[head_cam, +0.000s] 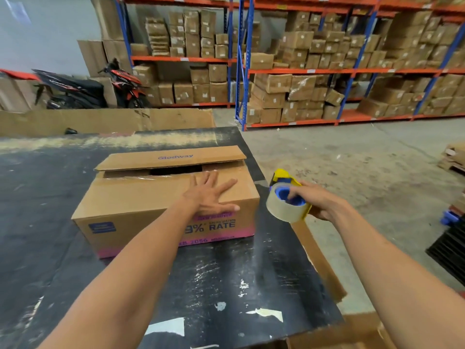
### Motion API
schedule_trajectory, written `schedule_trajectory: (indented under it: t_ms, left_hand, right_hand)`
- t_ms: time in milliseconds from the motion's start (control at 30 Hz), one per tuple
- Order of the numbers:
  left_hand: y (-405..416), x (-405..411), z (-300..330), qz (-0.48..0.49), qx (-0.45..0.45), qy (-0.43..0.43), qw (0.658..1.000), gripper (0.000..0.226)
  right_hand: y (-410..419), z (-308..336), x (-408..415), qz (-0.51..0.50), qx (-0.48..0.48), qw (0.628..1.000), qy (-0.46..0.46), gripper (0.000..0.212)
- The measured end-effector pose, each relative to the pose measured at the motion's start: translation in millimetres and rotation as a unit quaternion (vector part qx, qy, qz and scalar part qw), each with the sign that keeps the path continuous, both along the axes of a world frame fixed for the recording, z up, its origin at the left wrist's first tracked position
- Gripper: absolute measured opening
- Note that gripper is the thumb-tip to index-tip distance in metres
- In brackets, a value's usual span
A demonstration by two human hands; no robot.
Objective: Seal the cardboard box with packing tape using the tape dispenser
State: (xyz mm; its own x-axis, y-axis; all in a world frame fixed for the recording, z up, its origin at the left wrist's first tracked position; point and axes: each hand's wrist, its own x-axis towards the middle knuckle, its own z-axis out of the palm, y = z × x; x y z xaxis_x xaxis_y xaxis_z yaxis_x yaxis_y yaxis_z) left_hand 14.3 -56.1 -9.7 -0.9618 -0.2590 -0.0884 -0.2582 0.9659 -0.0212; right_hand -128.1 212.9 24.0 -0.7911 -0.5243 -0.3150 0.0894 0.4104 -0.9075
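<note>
A brown cardboard box [141, 197] with pink and purple print lies on the black table [226, 278]. Its near top flap is pressed flat; the far flap [173, 158] stands slightly raised, leaving a dark gap between them. My left hand [211, 195] rests palm down, fingers spread, on the near flap by the box's right end. To the right of the box, off its corner, my right hand [319, 201] grips a yellow tape dispenser [286, 177] carrying a roll of clear tape [284, 210] on a blue core.
Scraps of tape and paper [266, 313] stick to the table's front. Flat cardboard sheets [319, 260] lean at the table's right edge. Concrete floor lies to the right, shelving full of boxes [302, 71] behind, and a parked motorbike [88, 89] at back left.
</note>
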Motion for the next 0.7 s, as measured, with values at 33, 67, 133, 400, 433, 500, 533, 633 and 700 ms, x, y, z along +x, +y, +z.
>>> schedule_trajectory:
  t_ms: [33,67,133,400,433,500,533,633,700]
  left_hand:
    - [2,0,0,0.003,-0.002,-0.001,1.0,0.095]
    - [6,1,-1,0.004,-0.002,-0.003,1.0,0.094]
    - [16,3,-1,0.001,-0.003,-0.001,1.0,0.093]
    - [73,17,-5,-0.013,0.013,0.034,0.999,0.096]
    - [72,17,-6,-0.013,0.025,0.04,0.999,0.097]
    - [67,23,1,-0.024,0.095,0.097,0.99,0.094]
    - [61,28,7,-0.025,0.171,0.149,0.974,0.084]
    - [36,51,21,0.079,0.415,0.267,0.866,0.049]
    - [14,69,32,0.189,0.537,0.317,0.758,0.051]
  right_hand:
    - [-5,11,2,0.006,-0.024,1.0,-0.01,0.037]
    - [-11,21,6,0.018,-0.043,0.999,-0.017,0.032]
    - [-29,37,13,0.046,-0.076,0.995,-0.033,0.03]
    - [-115,74,51,0.091,-0.226,0.957,-0.158,0.039]
    - [-123,75,56,0.101,-0.229,0.954,-0.162,0.037]
    - [-137,76,64,0.096,-0.238,0.95,-0.18,0.029]
    - [-142,76,67,0.094,-0.242,0.95,-0.175,0.023]
    - [-148,78,68,0.094,-0.222,0.97,-0.022,0.011]
    - [-143,77,68,0.107,-0.237,0.959,0.117,0.029]
